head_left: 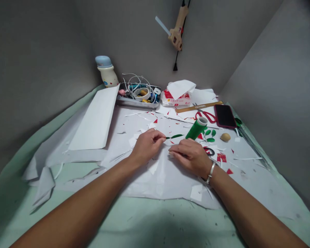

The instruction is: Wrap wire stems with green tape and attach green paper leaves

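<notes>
My left hand (149, 143) pinches the stem of a slim green leaf (177, 136), whose blade points right past the fingertips. Just to the right, my right hand (192, 155), with a bangle at the wrist, has thumb and fingers pressed together. Whatever it may hold there is too small to make out. Against its knuckles, a spool of green thread (195, 129) leans with its pale core end up. Several small green leaves (210, 140) lie beyond the spool. Dark-handled scissors (209, 151) are partly hidden by my right hand.
Paper scraps litter the white sheet. Behind are a metal tray (139, 103) of tape and cords, a tissue pack (177, 99), a ruler (198, 107), red scissors (206, 116) and a phone (225, 116). A folded white card (95, 119) stands left; a glue gun (178, 29) hangs above.
</notes>
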A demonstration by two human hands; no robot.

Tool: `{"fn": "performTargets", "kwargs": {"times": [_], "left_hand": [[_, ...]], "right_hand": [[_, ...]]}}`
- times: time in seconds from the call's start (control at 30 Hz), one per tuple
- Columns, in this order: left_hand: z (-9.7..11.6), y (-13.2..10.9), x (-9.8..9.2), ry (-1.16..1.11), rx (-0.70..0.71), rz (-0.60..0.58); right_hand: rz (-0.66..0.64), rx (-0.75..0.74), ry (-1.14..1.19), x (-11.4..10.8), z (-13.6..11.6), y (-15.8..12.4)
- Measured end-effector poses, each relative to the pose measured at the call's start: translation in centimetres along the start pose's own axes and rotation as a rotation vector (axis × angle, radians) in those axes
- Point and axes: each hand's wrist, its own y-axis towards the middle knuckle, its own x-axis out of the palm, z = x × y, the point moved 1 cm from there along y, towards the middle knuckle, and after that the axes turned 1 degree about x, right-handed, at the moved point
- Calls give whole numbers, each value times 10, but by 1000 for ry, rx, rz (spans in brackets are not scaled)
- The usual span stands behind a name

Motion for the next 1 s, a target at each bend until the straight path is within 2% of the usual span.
{"fn": "performTargets", "kwargs": {"times": [0.07, 0.17, 0.23, 0.3, 0.4, 0.5, 0.6, 0.67, 0.73, 0.83, 0.9, 1.0], "left_hand": [[0, -1, 3, 142, 84, -49], [2, -3, 6, 227, 238, -206], [5, -5, 6, 144, 293, -324], [8, -5, 4, -26, 260, -388], [8, -4, 0, -266, 101, -319], [4, -1, -3, -349, -34, -159], [-1, 1, -1, -229, -81, -34], [-3, 1, 1, -59, -39, -12], [-2, 0, 3, 112, 54, -54], [1, -2, 6, 237, 218, -202], [5, -4, 6, 168, 280, -307], [9, -5, 2, -105, 206, -371]], "right_hand": [[63, 15, 15, -4, 0, 1], [163, 146, 128, -9, 6, 1], [212, 250, 218, -10, 13, 2], [239, 339, 279, -10, 19, 2], [183, 378, 305, -6, 22, 2], [73, 245, 230, 0, 15, 1], [-32, 64, 84, 3, 5, 0], [-13, -5, 23, 1, 0, 0], [58, -1, 17, -3, 0, 0], [179, 127, 113, -9, 6, 1], [245, 231, 202, -11, 13, 1], [278, 353, 271, -10, 22, 1]]}}
